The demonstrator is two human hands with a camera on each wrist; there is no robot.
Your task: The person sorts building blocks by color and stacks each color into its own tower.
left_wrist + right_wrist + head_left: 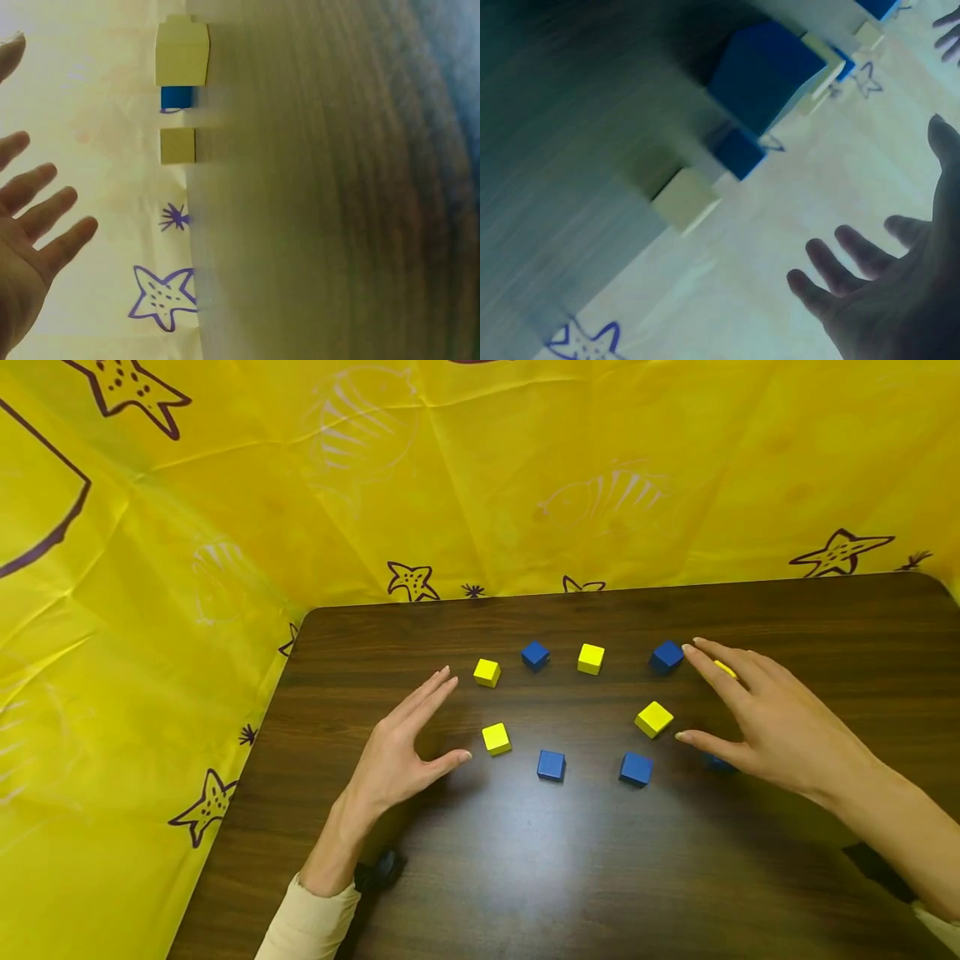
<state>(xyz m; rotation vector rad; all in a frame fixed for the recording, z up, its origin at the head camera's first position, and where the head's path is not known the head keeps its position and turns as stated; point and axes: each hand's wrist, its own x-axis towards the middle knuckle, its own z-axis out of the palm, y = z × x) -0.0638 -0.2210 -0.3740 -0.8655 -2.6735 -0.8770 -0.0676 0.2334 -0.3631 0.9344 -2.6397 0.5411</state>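
My left hand (397, 747) hovers with fingers spread and holds nothing, left of two yellow cubes, a far one (487, 673) and a near one (496, 739). On the right, my other hand (780, 722) is also spread and holds nothing. Its index fingertip overlaps the edge of a blue cube (667, 657) in the head view, and its thumb points toward a yellow cube (654, 719). Another yellow cube (725, 669) and a blue cube (720, 763) are partly hidden by this hand. In the right wrist view, a large blue cube (765, 75) appears close to the camera.
Between the hands stand a blue cube (535, 656) and a yellow cube (591, 658) at the back, with two blue cubes, left (551, 765) and right (636, 769), nearer. All sit on a dark wood-grain table (525, 868). A yellow patterned cloth (487, 485) hangs behind and to the left.
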